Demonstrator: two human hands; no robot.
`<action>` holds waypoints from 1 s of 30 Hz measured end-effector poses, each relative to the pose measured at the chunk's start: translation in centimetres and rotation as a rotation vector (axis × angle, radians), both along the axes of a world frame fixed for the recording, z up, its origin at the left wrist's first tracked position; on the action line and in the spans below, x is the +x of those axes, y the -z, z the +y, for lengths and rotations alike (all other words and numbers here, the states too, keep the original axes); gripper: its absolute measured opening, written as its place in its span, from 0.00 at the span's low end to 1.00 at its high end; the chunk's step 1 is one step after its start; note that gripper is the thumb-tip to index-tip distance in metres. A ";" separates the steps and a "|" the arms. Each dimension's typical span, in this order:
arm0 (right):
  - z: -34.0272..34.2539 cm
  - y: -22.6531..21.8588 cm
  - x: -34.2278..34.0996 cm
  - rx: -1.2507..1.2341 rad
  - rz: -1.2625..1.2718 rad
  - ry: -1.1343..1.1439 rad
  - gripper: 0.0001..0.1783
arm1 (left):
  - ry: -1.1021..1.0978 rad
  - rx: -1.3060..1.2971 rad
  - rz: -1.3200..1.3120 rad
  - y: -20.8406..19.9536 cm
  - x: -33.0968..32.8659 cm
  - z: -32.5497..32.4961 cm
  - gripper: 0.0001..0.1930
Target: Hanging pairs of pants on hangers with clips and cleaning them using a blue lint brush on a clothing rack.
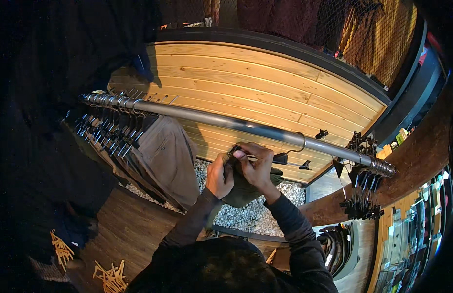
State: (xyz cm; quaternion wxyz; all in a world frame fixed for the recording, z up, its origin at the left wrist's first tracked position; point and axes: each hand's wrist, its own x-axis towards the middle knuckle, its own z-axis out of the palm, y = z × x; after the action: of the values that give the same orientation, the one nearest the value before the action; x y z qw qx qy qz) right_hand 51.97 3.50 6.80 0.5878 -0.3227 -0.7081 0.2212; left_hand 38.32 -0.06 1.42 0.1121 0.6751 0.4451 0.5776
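A clip hanger (280, 158) hangs by its hook from the metal rail (207, 117) in front of me. My right hand (257, 168) is closed around the hanger's left end, with the thumb pressing on a black clip (235, 150). Close beside it, my left hand (220, 177) pinches the upper edge of a dark olive garment (242, 192), which hangs down below both hands. The fingers partly cover the spot where clip and cloth meet, so I cannot tell if the clip grips the fabric. Another black clip (305, 165) at the hanger's right end holds nothing.
Several brown and dark trousers (165, 146) hang at the rail's left. Bare clip hangers (361, 180) crowd its right end. Behind are wooden planks (236, 73), with white pebbles (260, 215) below. Wooden hangers (110, 277) lie on the floor at lower left.
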 end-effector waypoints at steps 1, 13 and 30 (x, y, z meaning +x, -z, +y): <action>0.1 0.1 0.1 0.002 0.033 -0.017 0.11 | 0.068 -0.045 -0.055 -0.2 0.1 -0.1 0.18; -0.4 -0.3 0.3 -0.127 0.022 0.017 0.13 | 0.147 -0.037 -0.174 -0.5 0.5 1.1 0.33; 0.9 0.2 0.5 0.118 -0.253 0.227 0.14 | 0.136 -0.043 -0.064 0.1 1.3 2.4 0.39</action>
State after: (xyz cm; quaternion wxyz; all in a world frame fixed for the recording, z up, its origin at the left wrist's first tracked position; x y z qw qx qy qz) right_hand 52.51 4.39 6.60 0.5331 -0.3909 -0.7472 0.0691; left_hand 39.62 2.32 1.35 0.1796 0.6823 0.4067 0.5804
